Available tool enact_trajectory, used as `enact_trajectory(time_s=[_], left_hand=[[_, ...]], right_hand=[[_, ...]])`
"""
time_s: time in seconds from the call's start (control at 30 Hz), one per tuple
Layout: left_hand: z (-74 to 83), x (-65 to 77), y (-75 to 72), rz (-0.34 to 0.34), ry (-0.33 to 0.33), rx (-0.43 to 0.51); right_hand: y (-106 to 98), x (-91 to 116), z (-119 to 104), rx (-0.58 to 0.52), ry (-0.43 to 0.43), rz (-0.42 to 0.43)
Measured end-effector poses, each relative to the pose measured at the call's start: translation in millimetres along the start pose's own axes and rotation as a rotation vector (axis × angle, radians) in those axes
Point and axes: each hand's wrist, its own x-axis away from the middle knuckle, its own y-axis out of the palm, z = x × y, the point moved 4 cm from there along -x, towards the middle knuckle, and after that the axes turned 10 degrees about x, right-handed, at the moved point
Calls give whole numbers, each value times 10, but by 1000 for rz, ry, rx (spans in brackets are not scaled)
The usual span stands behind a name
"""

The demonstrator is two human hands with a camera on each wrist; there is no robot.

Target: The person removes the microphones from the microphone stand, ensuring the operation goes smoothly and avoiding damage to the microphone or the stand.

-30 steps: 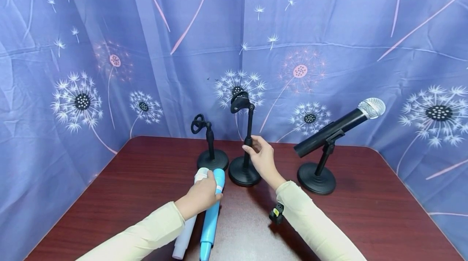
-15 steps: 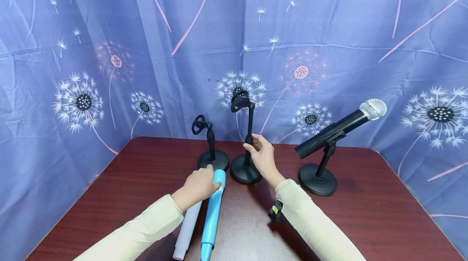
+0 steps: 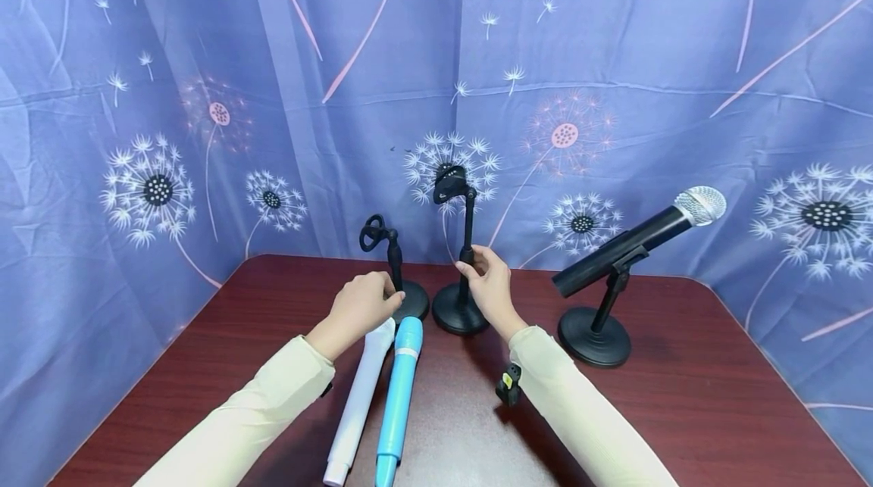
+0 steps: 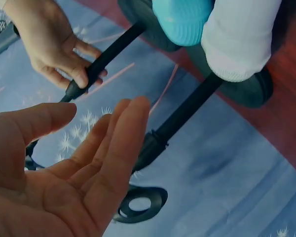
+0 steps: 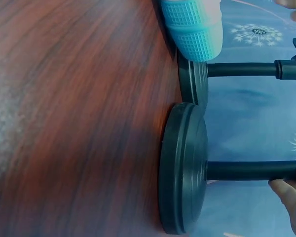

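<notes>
In the head view, my right hand (image 3: pixel 492 286) pinches the pole of a taller black microphone stand (image 3: pixel 458 314) between thumb and fingers; its round base is on the table. My left hand (image 3: pixel 361 304) is beside the pole of a shorter black microphone stand (image 3: pixel 417 307), partly covering it. The left wrist view shows this hand (image 4: pixel 74 182) with fingers extended and thumb apart, nothing gripped, the shorter stand's pole (image 4: pixel 190 108) just beyond the fingertips. A white microphone (image 3: pixel 356 404) and a blue microphone (image 3: pixel 401 388) lie side by side in front of the stands.
At the right, a black microphone with a silver head (image 3: pixel 627 248) sits tilted in a third stand (image 3: pixel 593 339). The dark red wooden table (image 3: pixel 682 396) ends at a blue dandelion-print curtain (image 3: pixel 327 138) behind the stands.
My left hand has let go of the white microphone and moved up to the shorter stand. My right hand, still on the taller stand, has shifted slightly back with it.
</notes>
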Motion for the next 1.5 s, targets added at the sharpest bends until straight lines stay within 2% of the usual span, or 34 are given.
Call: enact_trajectory(time_s=[0.27,0.53,0.7,0.97,1.13,1.3,1.43,1.5], left_hand=[[59,-106,-173,91,19,40],[117,-209,-255,146,79,102],[227,-337,-346,222,163,202],[524,-607,-475,344,306,357],[682,-792,-454,339,363,381],[799,-963,-350,321,350,427],[865,-1067,-255,358,273,476],[901,-1094,-216,376,231,471]], right_hand=[[27,-6,3,2,-20,16],[88,15,5,46,-19,41],[96,29,2,62,-19,68],[97,36,17,77,-11,74],[82,31,21,87,-3,51],[67,10,28,71,4,33],[69,-12,48,51,14,29],[70,-20,61,43,19,33]])
